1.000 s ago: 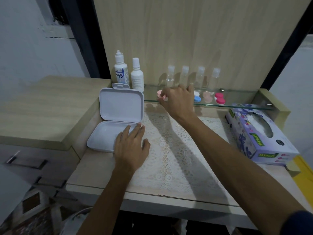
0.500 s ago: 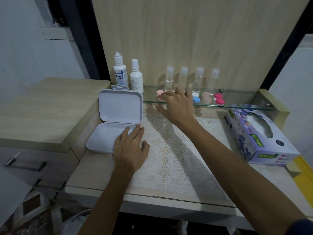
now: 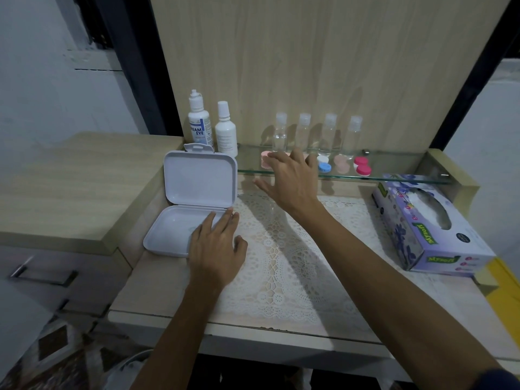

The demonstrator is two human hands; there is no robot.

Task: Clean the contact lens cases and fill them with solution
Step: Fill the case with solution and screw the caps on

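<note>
Several contact lens cases lie on a glass shelf (image 3: 394, 177): a pink one (image 3: 264, 162) at the left, a white and blue one (image 3: 323, 164), a pale pink one (image 3: 341, 164) and a magenta one (image 3: 362, 166). My right hand (image 3: 292, 182) hovers in front of the shelf with fingers spread, holding nothing, its fingertips near the pink case. My left hand (image 3: 218, 249) rests flat on the edge of an open white plastic box (image 3: 194, 204). Two white solution bottles (image 3: 199, 122) stand at the shelf's left end.
Several small clear bottles (image 3: 329, 130) stand at the back of the shelf. A purple tissue box (image 3: 427, 223) sits at the right on the lace mat (image 3: 295, 263). A raised wooden counter (image 3: 70, 184) with drawers is at the left.
My right hand has let go of the pink case on the shelf and drawn back a little, its fingers now spread. My left hand stays on the white box.
</note>
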